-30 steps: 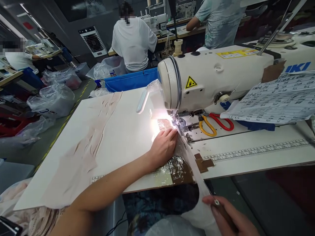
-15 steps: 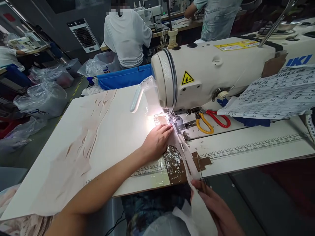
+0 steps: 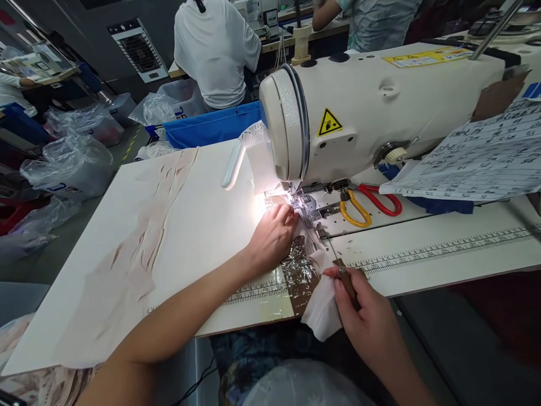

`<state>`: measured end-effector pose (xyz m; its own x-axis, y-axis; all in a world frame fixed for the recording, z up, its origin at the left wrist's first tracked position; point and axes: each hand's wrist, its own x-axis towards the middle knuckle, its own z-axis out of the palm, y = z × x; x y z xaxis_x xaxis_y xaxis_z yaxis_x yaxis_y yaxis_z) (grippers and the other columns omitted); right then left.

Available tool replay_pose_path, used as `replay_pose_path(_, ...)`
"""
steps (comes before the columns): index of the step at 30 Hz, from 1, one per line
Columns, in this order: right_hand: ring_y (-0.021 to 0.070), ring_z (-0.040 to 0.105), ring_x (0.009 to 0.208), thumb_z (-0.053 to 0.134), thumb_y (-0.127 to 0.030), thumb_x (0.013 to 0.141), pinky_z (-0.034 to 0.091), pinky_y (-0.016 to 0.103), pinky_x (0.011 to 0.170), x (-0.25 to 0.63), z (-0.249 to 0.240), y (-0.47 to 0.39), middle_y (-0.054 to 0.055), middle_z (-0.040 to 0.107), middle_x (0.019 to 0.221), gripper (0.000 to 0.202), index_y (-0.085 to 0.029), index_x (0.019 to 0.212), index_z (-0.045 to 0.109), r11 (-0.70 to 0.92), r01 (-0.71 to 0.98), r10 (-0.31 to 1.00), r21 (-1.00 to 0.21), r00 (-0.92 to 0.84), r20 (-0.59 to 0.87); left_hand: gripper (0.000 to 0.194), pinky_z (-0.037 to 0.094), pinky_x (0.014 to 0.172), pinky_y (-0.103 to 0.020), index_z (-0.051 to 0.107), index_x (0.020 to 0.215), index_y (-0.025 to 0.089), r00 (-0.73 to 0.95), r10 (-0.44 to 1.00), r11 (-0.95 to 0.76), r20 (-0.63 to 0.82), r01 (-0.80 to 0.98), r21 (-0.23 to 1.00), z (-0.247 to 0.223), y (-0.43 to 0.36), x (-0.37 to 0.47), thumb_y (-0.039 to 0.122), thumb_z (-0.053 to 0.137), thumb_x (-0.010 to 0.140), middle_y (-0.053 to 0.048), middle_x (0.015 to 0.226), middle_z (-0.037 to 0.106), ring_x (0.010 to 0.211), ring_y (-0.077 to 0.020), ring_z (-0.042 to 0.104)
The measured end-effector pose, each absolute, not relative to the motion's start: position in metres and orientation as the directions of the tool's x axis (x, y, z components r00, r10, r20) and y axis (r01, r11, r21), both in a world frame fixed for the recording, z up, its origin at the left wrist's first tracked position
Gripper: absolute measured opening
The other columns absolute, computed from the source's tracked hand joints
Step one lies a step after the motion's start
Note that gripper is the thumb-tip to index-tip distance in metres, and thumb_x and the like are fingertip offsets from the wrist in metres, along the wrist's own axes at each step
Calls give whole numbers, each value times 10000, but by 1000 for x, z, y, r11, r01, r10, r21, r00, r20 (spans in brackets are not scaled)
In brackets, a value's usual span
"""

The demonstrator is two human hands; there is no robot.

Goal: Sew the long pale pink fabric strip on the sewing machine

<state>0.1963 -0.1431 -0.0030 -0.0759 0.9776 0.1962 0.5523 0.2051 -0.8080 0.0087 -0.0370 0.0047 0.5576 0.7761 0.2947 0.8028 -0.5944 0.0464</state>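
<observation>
My left hand (image 3: 274,234) rests by the lit needle area of the sewing machine (image 3: 325,124). Its fingers are bent and closed on a pale fabric strip (image 3: 310,243) at the presser foot; the fingertips are partly hidden. In my right hand (image 3: 366,316) is an awl (image 3: 349,287), gripped by its brown wooden handle, its thin metal shaft pointing up toward the machine. The strip's loose end (image 3: 323,316) hangs over the table's front edge, beside my right fingers. Whether those fingers also pinch it, I cannot tell.
Scissors with one yellow and one red handle (image 3: 356,211) lie beside the needle plate. Pale cut fabric pieces (image 3: 122,265) spread over the table's left side. Handwritten sheets (image 3: 477,152) hang at the right. Two people sit beyond the machine; plastic-lined bins (image 3: 71,169) stand at left.
My right hand has moved up toward the table edge, turning the awl toward the needle area. The strip's tail has shortened and been drawn up from my lap. My left fingers have curled more.
</observation>
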Motion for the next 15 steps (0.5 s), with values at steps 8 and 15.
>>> replay_pose_path(8,173,724,773,427,-283,954,555,220,572,194,-2,-135,53,761,934,193,-221,1006,602,184,594,981,-783,-63,182,370,556,819,-381,626,1132,107,612,729,-676,308,713,185,3,-31,0,22,365,883,-124,1080,612,972,-217,557)
replay_pose_path(15,188,727,724,423,-279,918,569,253,605,187,2,-125,40,759,834,182,-226,938,596,207,600,971,-772,-29,238,319,535,706,-378,623,1137,100,564,769,-615,300,780,110,3,-31,1,107,367,946,-153,1078,597,953,-241,565)
